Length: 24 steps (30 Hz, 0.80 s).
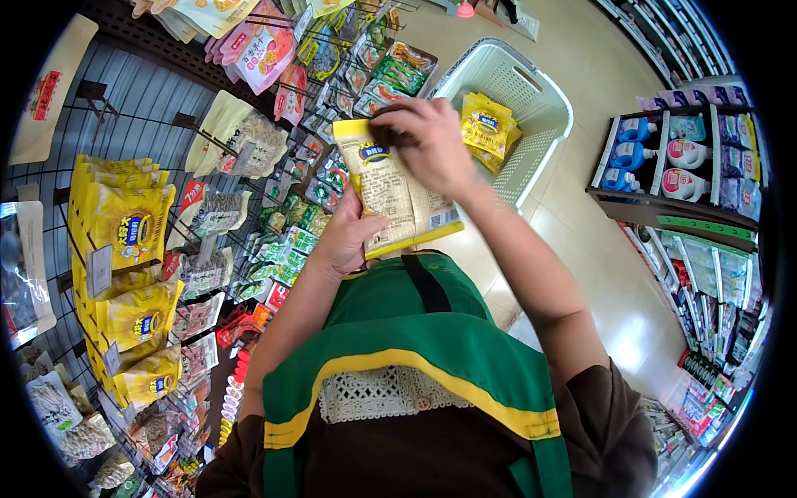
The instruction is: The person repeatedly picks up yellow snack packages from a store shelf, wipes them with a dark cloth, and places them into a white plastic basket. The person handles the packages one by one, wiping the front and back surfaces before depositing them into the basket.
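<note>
My left hand (356, 229) grips the lower left edge of a yellow snack bag (398, 196), its thumb across the printed back panel. The bag is tilted, in front of the green apron (380, 299). Over the bag's upper part is my right hand (436, 146), blurred, fingers curled around a dark, cloth-like thing (391, 127) that lies against the bag. Part of that thing is hidden by the fingers. Beyond my right hand stands a pale green plastic basket (548, 106) with yellow bags (489, 124) inside.
At left, a wire rack carries hanging yellow bags (134, 224), bags of dried food (249, 146) and pink packets (258, 53). Small packets (398, 68) crowd the area behind my left hand. Across the tiled floor (598, 249), a shelf unit (675, 205) holds detergent bottles (688, 152).
</note>
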### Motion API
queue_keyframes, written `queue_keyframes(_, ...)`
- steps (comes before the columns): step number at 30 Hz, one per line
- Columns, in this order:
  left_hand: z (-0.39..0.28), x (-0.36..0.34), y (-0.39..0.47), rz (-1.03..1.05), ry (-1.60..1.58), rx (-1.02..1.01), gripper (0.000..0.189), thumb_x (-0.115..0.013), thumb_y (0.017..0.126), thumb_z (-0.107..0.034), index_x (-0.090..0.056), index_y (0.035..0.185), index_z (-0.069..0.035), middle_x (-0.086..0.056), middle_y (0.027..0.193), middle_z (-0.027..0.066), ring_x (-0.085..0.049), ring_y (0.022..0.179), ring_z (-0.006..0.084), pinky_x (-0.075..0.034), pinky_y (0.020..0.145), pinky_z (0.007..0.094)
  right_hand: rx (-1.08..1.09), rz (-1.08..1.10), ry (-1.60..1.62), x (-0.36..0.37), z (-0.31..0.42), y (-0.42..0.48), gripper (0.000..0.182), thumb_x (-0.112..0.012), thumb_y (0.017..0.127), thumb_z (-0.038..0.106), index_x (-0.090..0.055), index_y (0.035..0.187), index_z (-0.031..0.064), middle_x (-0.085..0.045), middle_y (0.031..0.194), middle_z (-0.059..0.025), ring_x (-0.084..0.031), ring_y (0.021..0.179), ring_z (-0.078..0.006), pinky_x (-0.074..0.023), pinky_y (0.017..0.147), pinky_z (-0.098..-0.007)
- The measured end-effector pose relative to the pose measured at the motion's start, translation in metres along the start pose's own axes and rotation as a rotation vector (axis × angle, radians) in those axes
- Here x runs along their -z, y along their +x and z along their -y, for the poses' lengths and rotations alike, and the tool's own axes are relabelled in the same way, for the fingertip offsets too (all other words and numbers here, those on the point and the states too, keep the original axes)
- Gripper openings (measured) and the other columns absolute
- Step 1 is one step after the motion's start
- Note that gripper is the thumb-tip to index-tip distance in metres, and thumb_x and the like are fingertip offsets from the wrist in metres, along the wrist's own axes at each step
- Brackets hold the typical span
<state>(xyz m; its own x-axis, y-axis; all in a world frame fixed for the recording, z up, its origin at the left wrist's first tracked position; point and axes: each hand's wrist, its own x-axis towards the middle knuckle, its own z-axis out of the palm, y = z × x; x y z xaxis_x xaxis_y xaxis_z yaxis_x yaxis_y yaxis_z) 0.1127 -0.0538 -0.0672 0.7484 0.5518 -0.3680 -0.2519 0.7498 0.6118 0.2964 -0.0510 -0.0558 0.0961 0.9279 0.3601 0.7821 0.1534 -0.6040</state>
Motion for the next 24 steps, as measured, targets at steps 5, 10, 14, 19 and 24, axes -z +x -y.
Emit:
queue_keyframes(5,0.007,0.005,0.007,-0.002,-0.069,-0.023,0.075,-0.043,0.071,0.013,-0.021,0.136,-0.017,-0.043,0.126,0.0127,-0.051,0.11,0.0273,-0.047,0.089,0.0443,-0.248,-0.08,0.105,-0.004,-0.023,-0.029,0.042,-0.052,0.064,-0.003,-0.061,0.102,0.0124,-0.057,0.1,-0.0094,-0.049,0.091,-0.0294,-0.0398,0.085,-0.0373)
queue_keyframes(10,0.006,0.02,0.025,-0.048,-0.393,0.053,0.065,-0.045,0.073,0.011,-0.031,0.132,-0.013,-0.044,0.126,0.0078,-0.047,0.114,0.0218,-0.042,0.094,0.0375,0.066,-0.053,0.216,-0.011,0.046,-0.057,0.046,-0.058,0.058,-0.006,-0.059,0.1,0.0107,-0.054,0.102,-0.0107,-0.05,0.092,-0.0318,-0.0413,0.082,-0.04)
queue_keyframes(14,0.0,0.009,0.031,-0.015,-0.079,-0.082,0.071,-0.041,0.071,0.013,-0.025,0.135,-0.014,-0.044,0.127,0.01,-0.048,0.115,0.024,-0.042,0.095,0.0397,-0.093,-0.187,0.052,-0.003,-0.009,-0.067,0.045,-0.057,0.059,-0.007,-0.057,0.1,0.0106,-0.053,0.101,-0.0101,-0.048,0.094,-0.0319,-0.0405,0.082,-0.0391)
queue_keyframes(19,0.003,0.002,0.045,-0.111,-0.065,-0.099,0.067,-0.043,0.074,0.011,-0.026,0.134,-0.014,-0.044,0.126,0.0098,-0.049,0.113,0.0239,-0.044,0.093,0.0386,-0.241,-0.307,0.166,0.003,-0.011,-0.077,0.049,-0.057,0.057,-0.009,-0.056,0.102,0.0101,-0.05,0.106,-0.0138,-0.048,0.098,-0.0338,-0.0429,0.083,-0.0401)
queue_keyframes(24,0.014,0.0,0.07,-0.028,-0.157,-0.013,0.058,-0.044,0.08,0.006,-0.028,0.133,-0.013,-0.048,0.123,0.0107,-0.051,0.111,0.0246,-0.045,0.092,0.0391,-0.023,-0.093,0.216,-0.011,0.008,-0.089,0.049,-0.066,0.054,0.0,-0.055,0.1,0.0102,-0.05,0.109,-0.0133,-0.047,0.098,-0.0332,-0.0404,0.085,-0.0395)
